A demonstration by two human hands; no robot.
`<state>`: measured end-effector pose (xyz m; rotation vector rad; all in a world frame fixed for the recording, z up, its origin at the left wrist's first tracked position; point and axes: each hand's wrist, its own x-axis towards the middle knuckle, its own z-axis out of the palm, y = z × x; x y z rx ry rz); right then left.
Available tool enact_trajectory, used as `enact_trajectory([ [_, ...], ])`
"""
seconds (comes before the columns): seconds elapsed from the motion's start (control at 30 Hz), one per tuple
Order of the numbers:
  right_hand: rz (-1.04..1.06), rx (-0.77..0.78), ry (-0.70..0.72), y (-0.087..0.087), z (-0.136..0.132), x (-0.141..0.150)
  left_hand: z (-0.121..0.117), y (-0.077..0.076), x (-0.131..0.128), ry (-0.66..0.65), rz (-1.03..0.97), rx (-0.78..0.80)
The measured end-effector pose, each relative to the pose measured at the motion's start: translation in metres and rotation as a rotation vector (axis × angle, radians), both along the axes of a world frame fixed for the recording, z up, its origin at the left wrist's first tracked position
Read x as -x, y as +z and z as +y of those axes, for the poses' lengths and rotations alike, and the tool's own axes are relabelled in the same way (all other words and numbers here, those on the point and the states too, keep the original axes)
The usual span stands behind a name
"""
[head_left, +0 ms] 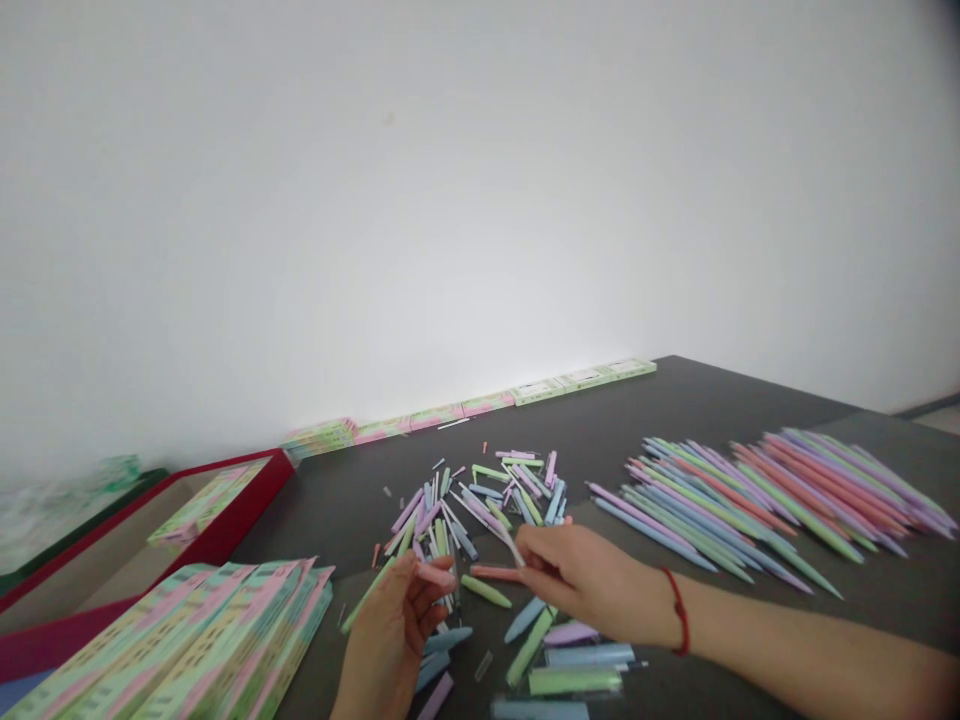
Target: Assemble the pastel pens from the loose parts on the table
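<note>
The person's left hand (388, 632) stands upright at the near edge of a dark grey table (645, 400), its fingers curled together around a short pink plastic pen barrel (436, 574). The right hand (589, 582) reaches in from the right, with a red string bracelet (679, 610) on its wrist. Its fingertips (525, 552) are pinched together on a slim pale pen piece (513, 547), too small to identify exactly. Just below them lies a coral pen barrel (495, 573), beside a pale green pen barrel (486, 591).

A loose, crisscrossed heap of pastel pen parts (480, 510) lies just beyond the hands. Further right, long pastel pens (757, 500) lie side by side in a fanned bank. Pink-and-green printed boxes (195, 640) are stacked at the near left, beside a red tray (225, 510). More boxes (480, 403) line the table's far edge against a white wall (480, 200).
</note>
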<state>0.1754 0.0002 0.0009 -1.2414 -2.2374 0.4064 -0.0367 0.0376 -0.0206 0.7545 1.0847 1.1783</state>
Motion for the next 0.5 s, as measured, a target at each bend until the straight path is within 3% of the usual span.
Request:
enact_trajectory([
  [0.1,0.421,0.198,0.012,0.000,-0.019,0.008,-0.002,-0.004,-0.003,-0.006,-0.022,0.023],
  [0.17,0.549,0.188,0.030,-0.001,-0.024,0.012,-0.006,-0.004,-0.006,-0.022,-0.038,0.034],
  [0.33,0.495,-0.024,0.005,-0.003,-0.022,0.012,-0.014,-0.002,-0.011,-0.043,-0.085,0.045],
  [0.5,0.430,-0.159,0.072,-0.005,-0.023,0.008,-0.016,-0.001,-0.014,-0.077,-0.106,0.063],
])
